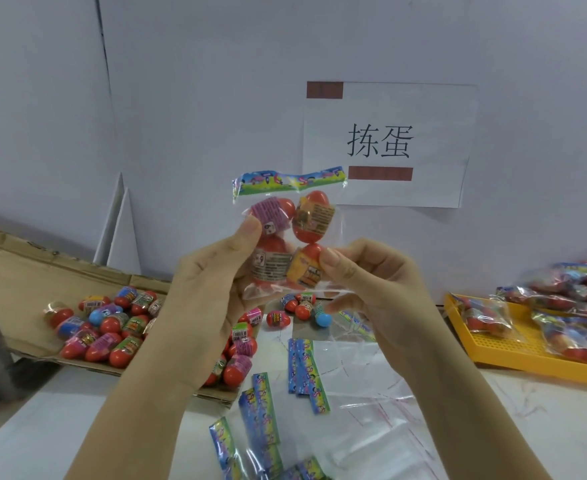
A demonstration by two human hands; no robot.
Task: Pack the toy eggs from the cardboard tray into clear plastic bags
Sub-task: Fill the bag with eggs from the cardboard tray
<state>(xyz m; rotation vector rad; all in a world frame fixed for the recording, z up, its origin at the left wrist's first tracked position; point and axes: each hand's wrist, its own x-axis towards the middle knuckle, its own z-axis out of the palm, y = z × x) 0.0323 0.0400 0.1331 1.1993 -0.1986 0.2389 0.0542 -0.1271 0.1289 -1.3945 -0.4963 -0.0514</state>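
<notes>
I hold a clear plastic bag (311, 221) with a colourful printed header up in front of the wall. Several red toy eggs with paper labels sit inside it. My left hand (212, 275) grips the bag's left side, thumb on the upper left egg. My right hand (371, 271) pinches the lower right corner at the yellow-labelled egg. Below and to the left lies the flat cardboard tray (18, 289) holding several loose red and blue toy eggs (108, 323). A few more loose eggs (302, 308) lie on the table behind my hands.
Empty clear bags (371, 420) and printed header strips (306, 372) are spread over the white table near me. At the right, a yellow perforated tray (513, 351) holds several filled bags. A paper sign (389, 143) is taped to the wall.
</notes>
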